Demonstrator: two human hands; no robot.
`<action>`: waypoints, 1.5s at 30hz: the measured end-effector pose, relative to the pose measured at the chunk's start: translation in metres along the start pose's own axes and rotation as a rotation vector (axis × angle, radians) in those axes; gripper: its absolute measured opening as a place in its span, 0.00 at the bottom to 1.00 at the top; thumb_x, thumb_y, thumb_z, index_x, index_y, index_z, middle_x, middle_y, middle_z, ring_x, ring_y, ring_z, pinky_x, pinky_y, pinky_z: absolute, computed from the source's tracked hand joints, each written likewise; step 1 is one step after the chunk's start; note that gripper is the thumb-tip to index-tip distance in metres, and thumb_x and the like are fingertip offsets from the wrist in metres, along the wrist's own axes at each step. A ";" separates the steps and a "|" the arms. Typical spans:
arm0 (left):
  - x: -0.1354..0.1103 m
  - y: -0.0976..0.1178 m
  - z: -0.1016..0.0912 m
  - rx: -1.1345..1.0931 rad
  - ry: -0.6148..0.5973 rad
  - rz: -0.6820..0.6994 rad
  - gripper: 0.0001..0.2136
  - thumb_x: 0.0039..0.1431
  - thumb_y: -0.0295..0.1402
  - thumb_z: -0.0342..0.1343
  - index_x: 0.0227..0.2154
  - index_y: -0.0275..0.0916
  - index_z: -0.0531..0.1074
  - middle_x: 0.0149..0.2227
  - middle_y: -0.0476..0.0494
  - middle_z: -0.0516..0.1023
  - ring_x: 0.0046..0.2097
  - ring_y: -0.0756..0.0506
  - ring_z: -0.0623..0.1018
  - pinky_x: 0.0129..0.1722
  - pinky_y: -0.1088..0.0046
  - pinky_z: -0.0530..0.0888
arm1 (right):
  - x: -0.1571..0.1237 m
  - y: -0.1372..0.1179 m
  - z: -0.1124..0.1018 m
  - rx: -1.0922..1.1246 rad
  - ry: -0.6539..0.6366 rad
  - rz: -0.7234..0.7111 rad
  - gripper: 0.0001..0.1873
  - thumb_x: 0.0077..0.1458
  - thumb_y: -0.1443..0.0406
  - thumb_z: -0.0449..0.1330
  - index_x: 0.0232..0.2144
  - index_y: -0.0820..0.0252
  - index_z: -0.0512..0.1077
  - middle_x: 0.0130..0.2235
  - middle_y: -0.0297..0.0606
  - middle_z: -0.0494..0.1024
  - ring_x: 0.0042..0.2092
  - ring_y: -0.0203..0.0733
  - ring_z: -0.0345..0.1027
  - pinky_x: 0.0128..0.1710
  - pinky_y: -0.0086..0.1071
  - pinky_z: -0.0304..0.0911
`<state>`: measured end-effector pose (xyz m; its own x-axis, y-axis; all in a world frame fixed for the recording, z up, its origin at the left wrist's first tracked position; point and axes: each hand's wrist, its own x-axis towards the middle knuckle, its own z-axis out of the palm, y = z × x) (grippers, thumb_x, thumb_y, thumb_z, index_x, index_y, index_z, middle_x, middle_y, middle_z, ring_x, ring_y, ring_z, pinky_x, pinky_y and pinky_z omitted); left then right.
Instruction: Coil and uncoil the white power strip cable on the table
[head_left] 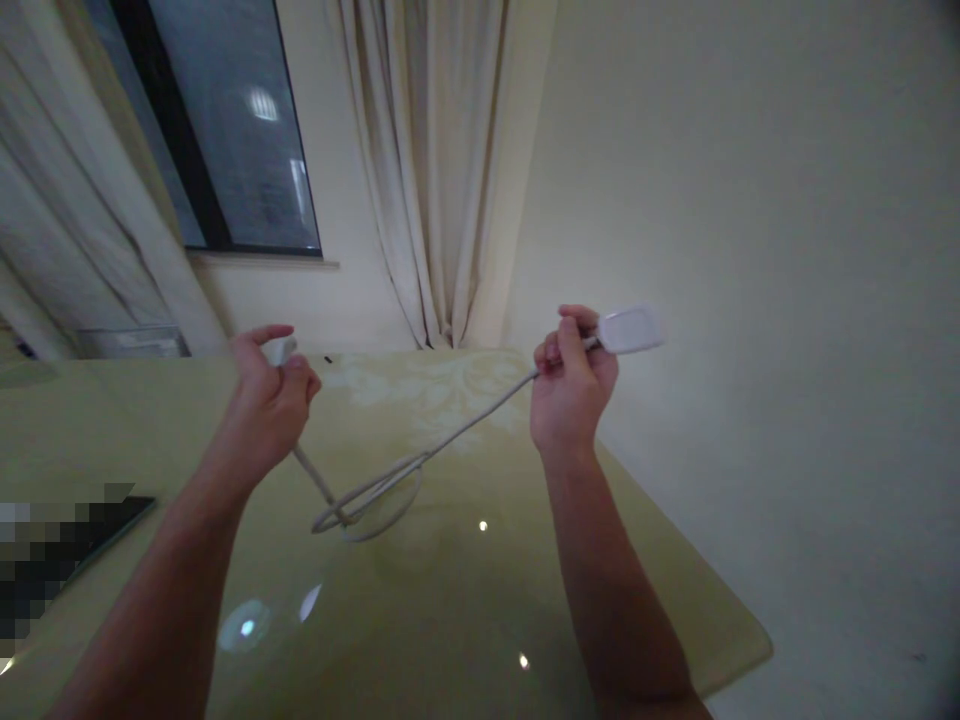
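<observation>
A white cable (480, 412) runs between my two hands, with a tangled loop hanging in the middle above the table. My left hand (274, 400) pinches a small white plug-like end piece (282, 350), partly hidden by the fingers. My right hand (574, 385) is closed around the other end of the cable, just behind a flat, rounded white block (630, 330). That block sticks out to the right past my fingers; its exact kind does not show. Both hands are raised over the far part of the table.
Below lies a glossy pale green-yellow table (420, 620) reflecting lights. A dark flat object (105, 540), partly pixelated, rests on its left side. Behind stand a curtain (427, 170), a window (232, 120) and a plain wall (750, 250) close along the right edge. A tiny dark bit (328, 359) lies near the far edge.
</observation>
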<state>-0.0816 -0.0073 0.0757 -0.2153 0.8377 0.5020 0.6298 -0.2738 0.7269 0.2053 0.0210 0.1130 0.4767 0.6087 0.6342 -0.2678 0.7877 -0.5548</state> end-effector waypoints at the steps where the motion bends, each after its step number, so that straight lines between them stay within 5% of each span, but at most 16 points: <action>1: -0.001 0.002 0.005 0.075 -0.014 0.011 0.24 0.76 0.38 0.42 0.69 0.36 0.46 0.26 0.58 0.66 0.23 0.50 0.66 0.28 0.70 0.64 | -0.007 0.003 0.002 -0.005 -0.080 0.007 0.10 0.64 0.55 0.66 0.37 0.54 0.74 0.27 0.26 0.59 0.25 0.30 0.52 0.23 0.28 0.51; 4: -0.007 0.011 0.018 0.153 -0.038 0.069 0.26 0.73 0.37 0.47 0.69 0.30 0.55 0.26 0.53 0.72 0.27 0.45 0.73 0.33 0.67 0.69 | -0.021 0.009 0.006 -0.005 -0.295 0.056 0.10 0.68 0.56 0.63 0.38 0.54 0.79 0.28 0.29 0.65 0.27 0.32 0.55 0.26 0.29 0.54; 8: -0.020 0.031 0.034 0.104 -0.178 0.210 0.21 0.74 0.42 0.44 0.59 0.35 0.72 0.26 0.51 0.73 0.28 0.45 0.73 0.31 0.69 0.67 | -0.027 0.010 0.008 0.005 -0.453 0.222 0.09 0.64 0.57 0.67 0.36 0.55 0.80 0.32 0.32 0.75 0.31 0.33 0.64 0.32 0.31 0.63; 13: -0.040 0.057 0.051 0.007 -0.350 0.326 0.18 0.72 0.48 0.53 0.46 0.41 0.81 0.25 0.52 0.74 0.26 0.48 0.70 0.30 0.72 0.64 | -0.034 0.009 0.019 0.158 -0.369 0.503 0.11 0.55 0.58 0.73 0.38 0.54 0.79 0.33 0.30 0.75 0.34 0.33 0.69 0.39 0.31 0.71; 17: -0.050 0.063 0.067 0.128 -0.374 0.383 0.14 0.65 0.48 0.62 0.36 0.42 0.81 0.27 0.51 0.77 0.28 0.48 0.73 0.32 0.71 0.63 | -0.039 0.022 0.022 0.167 -0.309 0.583 0.12 0.52 0.58 0.73 0.38 0.53 0.78 0.39 0.32 0.79 0.37 0.34 0.70 0.43 0.31 0.72; 21: -0.050 0.063 0.071 0.133 -0.397 0.347 0.15 0.67 0.44 0.59 0.29 0.41 0.79 0.24 0.51 0.76 0.27 0.49 0.71 0.31 0.71 0.61 | -0.033 0.037 0.011 -0.179 -0.541 0.518 0.15 0.57 0.52 0.69 0.38 0.56 0.79 0.38 0.35 0.80 0.38 0.38 0.72 0.43 0.34 0.70; 25: -0.042 0.058 0.063 0.006 -0.265 0.243 0.14 0.65 0.43 0.59 0.28 0.39 0.79 0.23 0.51 0.76 0.26 0.49 0.72 0.29 0.72 0.63 | -0.029 0.031 0.004 -0.742 -0.609 0.218 0.19 0.57 0.52 0.71 0.43 0.60 0.79 0.35 0.37 0.81 0.36 0.41 0.73 0.43 0.38 0.69; 27: -0.038 0.054 0.059 -0.075 -0.224 0.192 0.14 0.63 0.43 0.60 0.29 0.39 0.79 0.25 0.49 0.79 0.27 0.48 0.75 0.30 0.73 0.67 | -0.032 0.024 0.006 -0.715 -0.665 0.140 0.20 0.62 0.56 0.68 0.54 0.57 0.77 0.39 0.38 0.83 0.39 0.42 0.76 0.46 0.38 0.71; 30: -0.031 0.049 0.054 -0.187 -0.258 0.186 0.13 0.63 0.43 0.61 0.36 0.37 0.82 0.31 0.46 0.84 0.33 0.46 0.80 0.33 0.73 0.72 | -0.039 0.015 0.011 -0.475 -0.951 0.170 0.19 0.72 0.55 0.57 0.58 0.52 0.78 0.51 0.39 0.84 0.53 0.43 0.78 0.56 0.38 0.71; 34: -0.024 0.042 0.044 -0.228 -0.332 0.247 0.12 0.63 0.41 0.61 0.36 0.37 0.82 0.31 0.46 0.84 0.32 0.46 0.79 0.31 0.73 0.72 | -0.042 0.011 0.011 -0.392 -1.135 0.275 0.28 0.71 0.47 0.58 0.64 0.54 0.75 0.64 0.43 0.78 0.66 0.50 0.70 0.69 0.45 0.62; 36: -0.021 0.039 0.039 -0.288 -0.433 0.250 0.10 0.63 0.39 0.62 0.34 0.38 0.82 0.33 0.45 0.85 0.36 0.44 0.81 0.35 0.72 0.75 | -0.041 0.011 0.009 -0.411 -1.187 0.316 0.36 0.66 0.47 0.64 0.69 0.56 0.69 0.66 0.47 0.76 0.64 0.52 0.72 0.66 0.47 0.65; 39: -0.018 0.033 0.033 -0.329 -0.577 0.308 0.07 0.65 0.36 0.62 0.40 0.40 0.82 0.41 0.44 0.86 0.43 0.43 0.83 0.44 0.69 0.78 | -0.040 0.012 0.006 -0.449 -1.267 0.418 0.43 0.65 0.51 0.67 0.75 0.56 0.58 0.61 0.49 0.79 0.45 0.46 0.81 0.50 0.42 0.76; 41: -0.016 0.029 0.031 -0.235 -0.523 0.364 0.07 0.67 0.34 0.59 0.42 0.42 0.81 0.42 0.45 0.85 0.43 0.44 0.82 0.45 0.68 0.78 | -0.042 0.016 0.006 -0.469 -1.256 0.410 0.35 0.70 0.55 0.62 0.74 0.53 0.61 0.55 0.45 0.82 0.37 0.41 0.79 0.45 0.39 0.75; 45: -0.015 0.026 0.032 0.130 -0.141 0.507 0.04 0.69 0.32 0.58 0.39 0.41 0.77 0.39 0.43 0.81 0.42 0.41 0.77 0.47 0.61 0.75 | -0.045 0.024 0.009 -0.518 -1.140 0.235 0.22 0.74 0.59 0.56 0.66 0.55 0.71 0.47 0.41 0.85 0.48 0.44 0.78 0.54 0.40 0.67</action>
<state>-0.0381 -0.0120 0.0721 0.2361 0.6731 0.7008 0.7179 -0.6069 0.3411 0.1699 0.0131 0.0756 -0.5928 0.6671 0.4512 0.2320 0.6779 -0.6976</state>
